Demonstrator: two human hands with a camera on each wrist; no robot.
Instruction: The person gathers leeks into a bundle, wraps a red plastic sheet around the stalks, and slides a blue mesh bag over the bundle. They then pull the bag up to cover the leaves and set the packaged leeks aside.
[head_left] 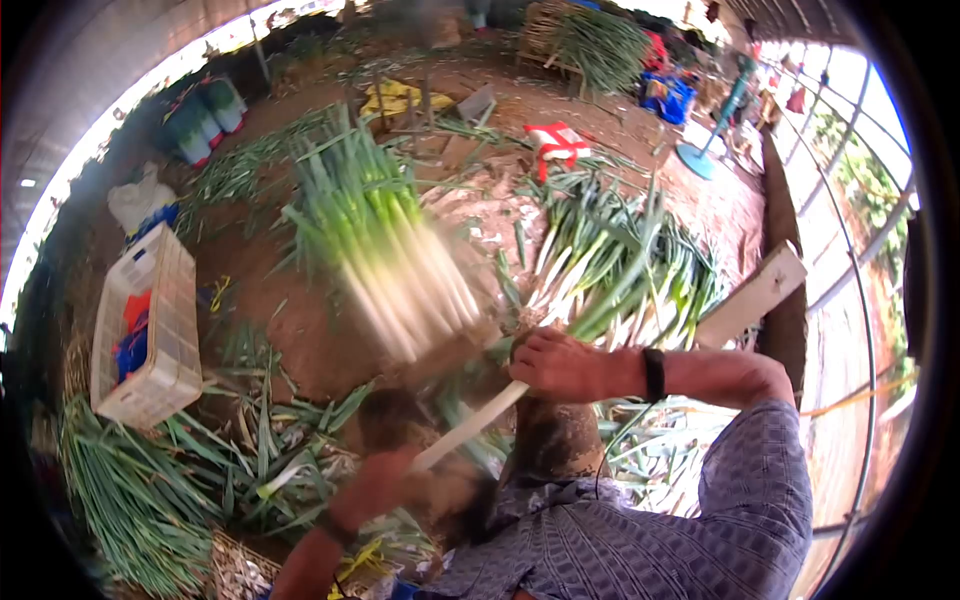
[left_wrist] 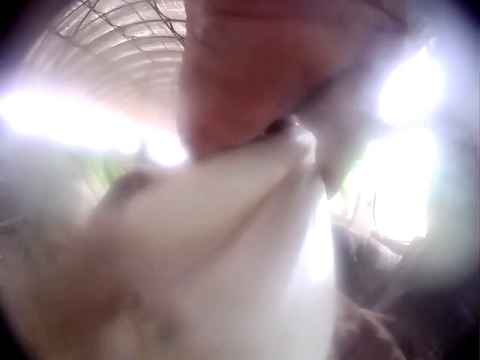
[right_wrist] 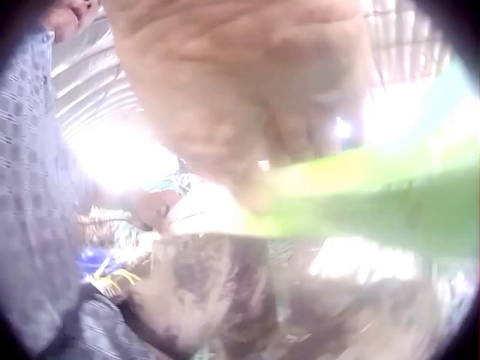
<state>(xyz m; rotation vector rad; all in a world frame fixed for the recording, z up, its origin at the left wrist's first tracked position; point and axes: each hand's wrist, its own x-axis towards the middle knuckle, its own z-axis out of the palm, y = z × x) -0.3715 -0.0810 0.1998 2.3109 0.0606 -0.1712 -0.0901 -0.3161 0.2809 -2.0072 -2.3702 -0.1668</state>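
In the head view a single long leek [head_left: 478, 425] slants across in front of the person's knees. My right hand [head_left: 562, 366] grips it where the white stalk turns to leaves. My left hand [head_left: 385, 482], blurred, is at the lower white end. The left wrist view shows that hand [left_wrist: 277, 67] close up, its fingers pinching the pale stalk [left_wrist: 232, 255]. In the right wrist view the right hand [right_wrist: 240, 82] is wrapped over the stalk, with green leaves [right_wrist: 360, 206] running out to the right.
A neat pile of leeks [head_left: 400, 260] lies ahead, with looser leeks [head_left: 620, 250] to its right. A white plastic crate [head_left: 170, 370] stands at left, beside heaped green leaves [head_left: 130, 490]. A wooden board [head_left: 755, 295] is at right; a teal pedestal fan [head_left: 695, 160] stands farther back.
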